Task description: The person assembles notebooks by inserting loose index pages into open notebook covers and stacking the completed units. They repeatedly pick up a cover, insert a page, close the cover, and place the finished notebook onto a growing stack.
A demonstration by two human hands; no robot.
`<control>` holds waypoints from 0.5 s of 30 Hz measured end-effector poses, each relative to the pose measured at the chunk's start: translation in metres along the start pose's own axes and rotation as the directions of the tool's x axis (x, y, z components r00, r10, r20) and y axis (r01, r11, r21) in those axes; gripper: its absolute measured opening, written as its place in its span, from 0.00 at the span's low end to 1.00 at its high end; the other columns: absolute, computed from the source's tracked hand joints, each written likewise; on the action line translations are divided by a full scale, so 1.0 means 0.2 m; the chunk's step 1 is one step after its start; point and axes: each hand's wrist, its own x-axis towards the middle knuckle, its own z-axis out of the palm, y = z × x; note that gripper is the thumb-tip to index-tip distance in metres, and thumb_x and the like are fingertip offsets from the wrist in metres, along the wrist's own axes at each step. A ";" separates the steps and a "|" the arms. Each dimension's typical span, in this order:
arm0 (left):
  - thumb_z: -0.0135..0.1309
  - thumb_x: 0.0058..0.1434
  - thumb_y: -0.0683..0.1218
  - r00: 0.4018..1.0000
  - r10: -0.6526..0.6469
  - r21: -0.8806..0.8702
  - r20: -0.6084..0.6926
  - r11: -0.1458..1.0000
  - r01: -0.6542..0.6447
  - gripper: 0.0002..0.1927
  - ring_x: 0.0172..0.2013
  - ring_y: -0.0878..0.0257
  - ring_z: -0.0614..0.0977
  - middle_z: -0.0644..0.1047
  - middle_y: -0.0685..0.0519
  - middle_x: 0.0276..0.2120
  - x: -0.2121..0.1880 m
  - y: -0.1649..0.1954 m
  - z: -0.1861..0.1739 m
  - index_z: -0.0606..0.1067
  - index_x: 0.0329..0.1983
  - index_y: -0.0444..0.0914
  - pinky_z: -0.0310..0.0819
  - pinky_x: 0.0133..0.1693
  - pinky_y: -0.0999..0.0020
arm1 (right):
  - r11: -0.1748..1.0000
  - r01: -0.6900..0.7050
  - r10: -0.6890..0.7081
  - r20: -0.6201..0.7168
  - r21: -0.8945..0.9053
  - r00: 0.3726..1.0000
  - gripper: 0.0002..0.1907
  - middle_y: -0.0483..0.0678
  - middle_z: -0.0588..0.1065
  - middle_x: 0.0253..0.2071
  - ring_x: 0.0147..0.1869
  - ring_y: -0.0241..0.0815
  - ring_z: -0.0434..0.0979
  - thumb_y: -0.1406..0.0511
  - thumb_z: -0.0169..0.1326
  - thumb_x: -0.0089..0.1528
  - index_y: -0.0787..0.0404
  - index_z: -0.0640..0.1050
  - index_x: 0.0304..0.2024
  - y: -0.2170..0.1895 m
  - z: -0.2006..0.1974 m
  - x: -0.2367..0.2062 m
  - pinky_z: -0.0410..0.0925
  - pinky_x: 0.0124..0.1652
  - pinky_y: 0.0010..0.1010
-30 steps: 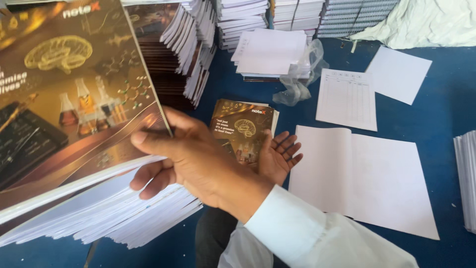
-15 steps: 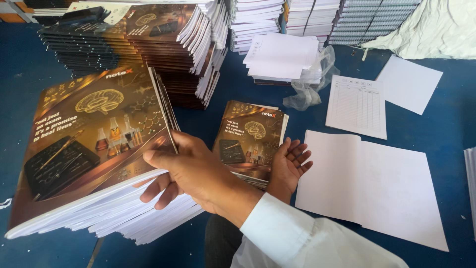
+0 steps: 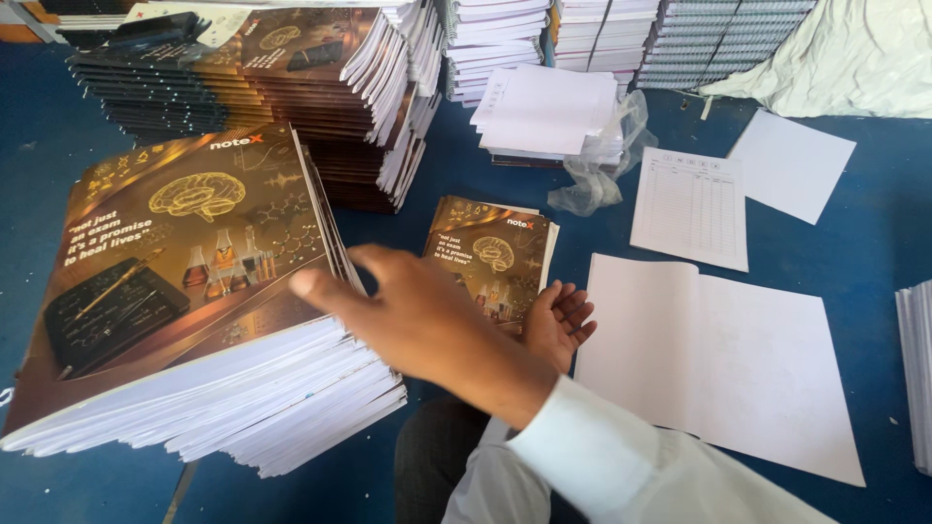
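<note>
Notebooks [image 3: 194,320] w/ fanned pages are getting steadied by left hand [image 3: 417,315], fingers spread on edge, while right hand [image 3: 555,325] is lying open, palm up, holding nothing, beside small booklet [image 3: 490,252].

Crumpled clear plastic wrapper [image 3: 600,170] lay far centre on blue floor, against a white paper stack. No labels, signs or screens were seen.
</note>
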 end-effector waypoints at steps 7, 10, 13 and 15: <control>0.48 0.66 0.57 0.973 0.178 0.036 0.147 0.982 -0.185 0.11 0.44 0.68 0.82 0.80 0.61 0.42 -0.01 -0.04 -0.01 0.73 0.47 0.51 0.76 0.47 0.63 | 0.976 -0.183 0.197 -0.122 0.116 0.973 0.38 0.51 0.78 0.27 0.25 0.37 0.81 0.43 0.47 0.61 0.57 0.68 0.66 0.30 -0.31 -0.13 0.73 0.24 0.27; 0.48 0.65 0.55 0.987 0.159 0.335 -0.037 0.932 -0.138 0.14 0.39 0.64 0.80 0.78 0.57 0.37 0.02 -0.04 0.02 0.75 0.47 0.44 0.78 0.43 0.60 | 0.989 -0.141 0.148 -0.232 0.046 0.961 0.32 0.46 0.79 0.26 0.25 0.32 0.79 0.48 0.49 0.64 0.59 0.70 0.64 0.44 -0.46 -0.23 0.69 0.21 0.24; 0.52 0.64 0.53 0.980 0.170 0.546 -0.108 0.834 -0.084 0.17 0.38 0.58 0.79 0.79 0.51 0.37 0.05 -0.08 0.02 0.76 0.47 0.37 0.75 0.40 0.58 | 0.971 -0.238 0.237 -0.291 0.031 0.927 0.29 0.51 0.75 0.20 0.20 0.38 0.71 0.52 0.53 0.62 0.58 0.74 0.62 0.57 -0.56 -0.35 0.62 0.21 0.26; 0.52 0.63 0.52 0.960 0.264 0.713 -0.097 0.691 -0.118 0.18 0.41 0.56 0.81 0.81 0.47 0.40 0.07 -0.10 -0.01 0.77 0.48 0.34 0.74 0.43 0.59 | 0.944 -0.330 0.311 -0.294 -0.016 0.904 0.25 0.50 0.76 0.21 0.21 0.37 0.72 0.54 0.54 0.62 0.56 0.75 0.60 0.66 -0.59 -0.42 0.65 0.22 0.27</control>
